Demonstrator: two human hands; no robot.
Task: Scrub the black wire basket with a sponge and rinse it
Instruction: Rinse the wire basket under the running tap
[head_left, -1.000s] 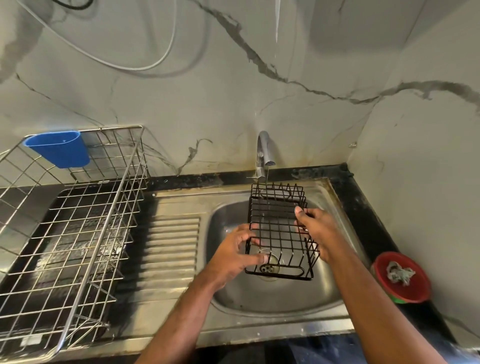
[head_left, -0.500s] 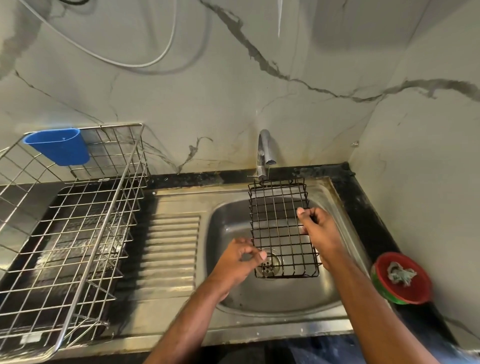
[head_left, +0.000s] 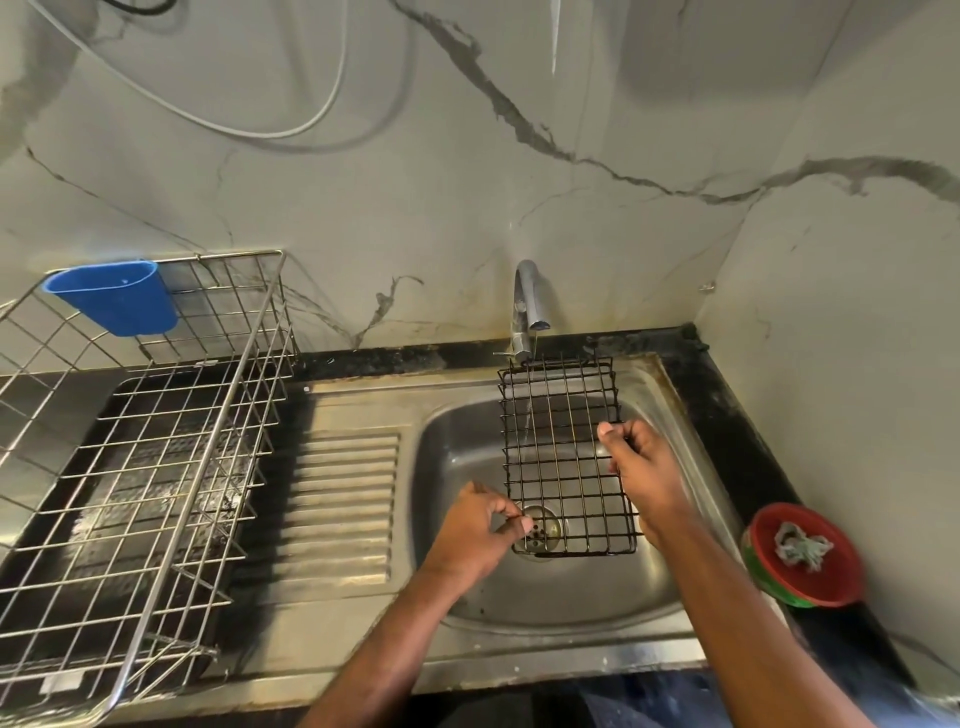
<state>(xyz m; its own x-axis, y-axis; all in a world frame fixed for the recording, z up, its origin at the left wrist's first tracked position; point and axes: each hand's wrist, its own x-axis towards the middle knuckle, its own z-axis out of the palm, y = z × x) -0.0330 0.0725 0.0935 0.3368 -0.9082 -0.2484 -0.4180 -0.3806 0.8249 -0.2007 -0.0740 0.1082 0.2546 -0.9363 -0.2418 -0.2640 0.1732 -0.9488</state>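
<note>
Since a second ago, black wire basket (head_left: 563, 457) flipped flat-on under faucet (head_left: 529, 306) stream over sink (head_left: 571, 618), likely so water sheets through the mesh. Right hand (head_left: 647, 475) grips its right edge; left hand (head_left: 480, 532) pinches the near-left corner to steady it.

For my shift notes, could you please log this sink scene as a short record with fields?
basket: black wire basket held over the sink, under the tap
water: thin stream running onto the basket's far end
right hand: right hand grips the basket's right edge
left hand: left hand pinches the near left corner
sponge: none in view
left of sink: steel dish rack with blue cup
right of sink: red bowl holding a crumpled scrap
</note>
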